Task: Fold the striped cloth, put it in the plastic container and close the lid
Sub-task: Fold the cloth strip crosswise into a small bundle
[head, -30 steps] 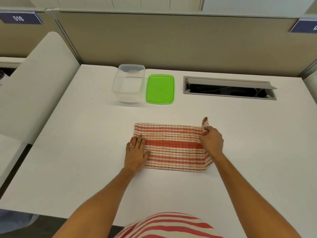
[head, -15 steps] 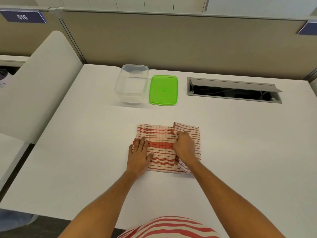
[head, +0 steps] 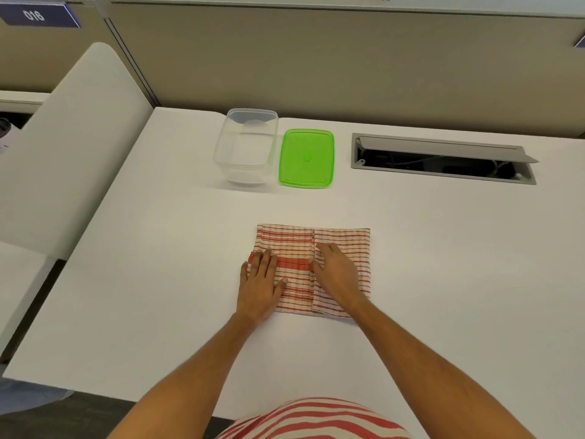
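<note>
Pressing both flat palms, left hand (head: 259,280) and right hand (head: 337,274), on striped cloth (head: 342,240); right flap just folded over, container (head: 245,147) next.

Both my bare forearms reach away from me, angling in toward each other. My left hand (head: 260,282) lies flat, palm down, fingers straight and together, thumb out to the right. My right hand (head: 336,274) lies palm down just beside it, fingers slightly bent, pointing far-left.
</note>
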